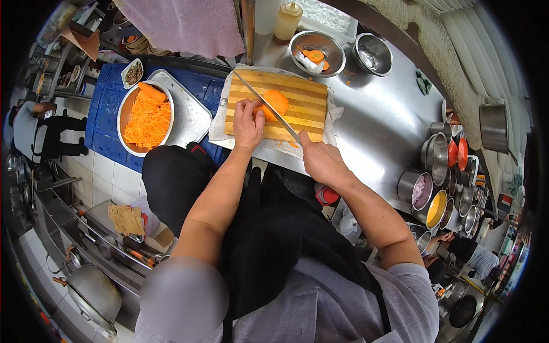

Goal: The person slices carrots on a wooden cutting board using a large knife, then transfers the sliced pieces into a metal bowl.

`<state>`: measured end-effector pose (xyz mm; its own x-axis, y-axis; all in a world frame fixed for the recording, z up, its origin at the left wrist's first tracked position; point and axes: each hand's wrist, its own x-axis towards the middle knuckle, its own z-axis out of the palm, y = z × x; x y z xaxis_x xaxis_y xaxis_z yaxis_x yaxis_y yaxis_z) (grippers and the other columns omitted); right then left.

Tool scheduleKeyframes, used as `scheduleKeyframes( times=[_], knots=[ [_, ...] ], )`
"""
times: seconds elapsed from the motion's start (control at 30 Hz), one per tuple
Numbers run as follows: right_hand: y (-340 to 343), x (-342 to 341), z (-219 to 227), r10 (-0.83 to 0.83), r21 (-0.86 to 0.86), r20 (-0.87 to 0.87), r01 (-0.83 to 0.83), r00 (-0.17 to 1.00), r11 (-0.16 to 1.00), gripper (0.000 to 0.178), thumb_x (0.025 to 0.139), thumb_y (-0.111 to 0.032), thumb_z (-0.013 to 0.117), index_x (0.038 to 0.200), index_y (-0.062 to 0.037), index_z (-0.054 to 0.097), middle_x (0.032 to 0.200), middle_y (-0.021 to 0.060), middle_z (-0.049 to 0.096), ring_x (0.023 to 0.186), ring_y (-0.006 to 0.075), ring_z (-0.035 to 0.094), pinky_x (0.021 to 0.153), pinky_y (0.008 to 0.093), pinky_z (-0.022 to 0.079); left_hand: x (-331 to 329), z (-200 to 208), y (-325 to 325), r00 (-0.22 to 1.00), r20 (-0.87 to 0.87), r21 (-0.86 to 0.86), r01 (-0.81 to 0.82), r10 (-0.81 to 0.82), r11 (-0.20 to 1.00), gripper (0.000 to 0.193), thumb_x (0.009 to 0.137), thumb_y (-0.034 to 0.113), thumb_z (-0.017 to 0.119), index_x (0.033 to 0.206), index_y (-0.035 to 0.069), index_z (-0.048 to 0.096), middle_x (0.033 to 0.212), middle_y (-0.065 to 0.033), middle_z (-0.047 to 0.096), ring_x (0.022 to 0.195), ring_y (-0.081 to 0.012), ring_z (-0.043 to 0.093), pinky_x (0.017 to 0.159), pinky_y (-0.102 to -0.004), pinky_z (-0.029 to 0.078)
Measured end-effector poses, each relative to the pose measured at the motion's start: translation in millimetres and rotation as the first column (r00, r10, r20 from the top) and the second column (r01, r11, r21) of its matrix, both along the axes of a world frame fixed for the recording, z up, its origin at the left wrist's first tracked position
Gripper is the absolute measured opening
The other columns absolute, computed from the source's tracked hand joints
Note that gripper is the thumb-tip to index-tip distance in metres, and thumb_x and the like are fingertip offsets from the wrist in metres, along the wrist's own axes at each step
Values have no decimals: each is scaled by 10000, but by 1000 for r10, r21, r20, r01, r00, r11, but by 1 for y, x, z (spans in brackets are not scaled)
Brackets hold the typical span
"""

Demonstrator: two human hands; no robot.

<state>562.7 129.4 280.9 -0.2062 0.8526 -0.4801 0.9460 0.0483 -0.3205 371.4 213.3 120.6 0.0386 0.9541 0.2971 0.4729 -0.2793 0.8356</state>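
A striped wooden cutting board (315,94) lies on a white cloth (218,127) at the counter's edge. On it, orange carrot (277,101) sits near the middle, with thin orange shreds to its right. My left hand (248,123) presses its curled fingers on the carrot's near left side. My right hand (324,162) is closed round the handle of a long kitchen knife (255,93). The blade slants from the board's far left corner down to my right hand, crossing the carrot just by my left fingertips. Part of the carrot is hidden behind blade and fingers.
Left, a steel bowl (120,122) of shredded carrot stands beside a metal tray (191,117) on a blue surface (103,94). Beyond the board are two steel bowls, one holding carrot pieces (314,56), and a squeeze bottle (287,23). Several pots (413,188) line the right; two people work farther off.
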Motion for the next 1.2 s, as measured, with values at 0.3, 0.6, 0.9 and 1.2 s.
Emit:
scheduleKeyframes(
  times=[0.3,0.6,0.9,1.2],
  knots=[
    [2,1,-38,-15,6,-63,15,998,1000,211,900,-6,468,1105,24,427,765,293,677,757,477,691,683,580,531,2,-5,3,1000,-13,-8,-22,22,1000,256,893,131,622,1145,91,640,1150,-180,573,1087,-390,586,902,-464,507],
    [15,7,-94,-32,10,-89,33,996,999,231,908,-29,464,1133,13,432,841,290,693,835,481,690,739,583,526,7,-2,6,1000,17,-29,-16,16,999,263,896,142,644,1156,103,638,1158,-182,564,1054,-388,594,890,-457,511],
    [26,7,-34,27,14,1,-27,1000,1000,282,894,-32,491,1169,14,445,789,263,693,786,471,689,713,566,525,1,-12,2,999,-10,-22,-45,44,999,273,902,175,639,1167,109,633,1140,-178,559,1034,-382,599,882,-458,516],
    [17,5,9,82,-18,57,-81,995,997,341,883,-30,521,1209,13,431,754,240,693,743,438,699,676,556,521,7,-1,2,997,-22,-22,-68,68,997,273,888,165,637,1156,112,633,1126,-149,571,1026,-368,605,862,-460,526]
  ],
)
